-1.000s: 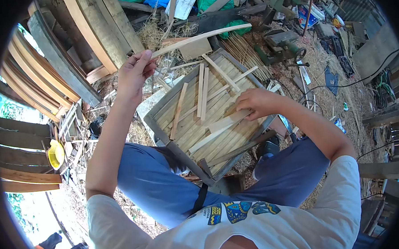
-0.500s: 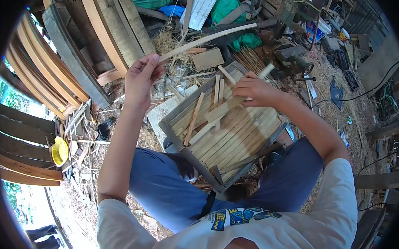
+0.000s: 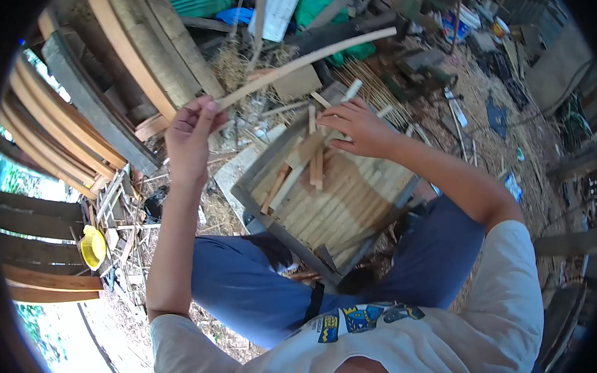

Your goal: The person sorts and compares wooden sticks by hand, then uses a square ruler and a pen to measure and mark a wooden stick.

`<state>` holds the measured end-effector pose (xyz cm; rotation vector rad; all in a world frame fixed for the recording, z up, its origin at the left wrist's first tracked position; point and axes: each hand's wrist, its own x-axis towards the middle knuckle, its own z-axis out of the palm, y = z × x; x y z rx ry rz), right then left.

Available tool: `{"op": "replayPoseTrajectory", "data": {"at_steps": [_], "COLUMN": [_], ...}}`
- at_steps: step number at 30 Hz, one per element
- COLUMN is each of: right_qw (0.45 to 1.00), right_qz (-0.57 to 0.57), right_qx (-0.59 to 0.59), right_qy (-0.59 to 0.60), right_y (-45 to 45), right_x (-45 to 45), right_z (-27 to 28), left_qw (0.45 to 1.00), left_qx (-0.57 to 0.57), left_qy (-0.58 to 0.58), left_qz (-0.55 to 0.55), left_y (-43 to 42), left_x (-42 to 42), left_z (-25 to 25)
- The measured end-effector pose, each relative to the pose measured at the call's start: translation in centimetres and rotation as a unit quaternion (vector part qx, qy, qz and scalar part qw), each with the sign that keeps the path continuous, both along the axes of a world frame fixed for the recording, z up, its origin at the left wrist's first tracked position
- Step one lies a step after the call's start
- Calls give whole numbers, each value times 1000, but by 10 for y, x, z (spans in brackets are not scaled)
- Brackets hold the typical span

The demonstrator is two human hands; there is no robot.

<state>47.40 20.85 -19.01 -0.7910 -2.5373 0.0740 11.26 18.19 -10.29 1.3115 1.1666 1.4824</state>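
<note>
My left hand (image 3: pixel 191 128) is closed, pinching one end of a long, thin, slightly curved wooden strip (image 3: pixel 306 61) between thumb and fingers. The strip points up and to the right, above the tray. My right hand (image 3: pixel 357 127) reaches over a shallow wooden tray (image 3: pixel 256 211), its fingers stretched and apart. The fingertips lie at a pale wooden strip (image 3: pixel 298 170) that slants across the tray, beside a short flat wood piece (image 3: pixel 305 149). Several narrow sticks (image 3: pixel 318 169) lie beneath. Part of the slanting strip is hidden under the fingers.
Curved planks (image 3: pixel 75 116) lean at the left. A yellow bowl (image 3: pixel 93 247) sits near the left wall. Behind the tray are a wood block (image 3: pixel 296 83) and a bundle of thin sticks (image 3: pixel 374 83). Scraps and straw cover the floor. My knees flank the tray.
My right hand has moved left, bringing the flat wood piece and pale strip over the sticks, and its fingers have spread. My left hand has shifted slightly down and left with its strip.
</note>
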Motion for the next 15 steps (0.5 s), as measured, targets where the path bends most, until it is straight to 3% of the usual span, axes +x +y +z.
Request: {"op": "replayPoseTrajectory", "data": {"at_steps": [2,9,12,15], "right_qw": [999,971,958,960], "right_qz": [42,163,159,127], "right_qx": [8,-160,-190,-219], "right_qy": [18,-74,-146,-122], "right_y": [-18,-66,-78,-81], "right_x": [4,34,47,64], "right_z": [6,-7,-10,-6], "left_qw": [1000,996,986,972], "left_qx": [-1,-64,-118,-191], "left_qy": [1,7,4,-4], "left_qz": [-11,-59,-119,-138], "left_y": [-3,-7,-8,-16], "left_x": [5,27,37,56], "left_z": [0,-2,-12,-27]}}
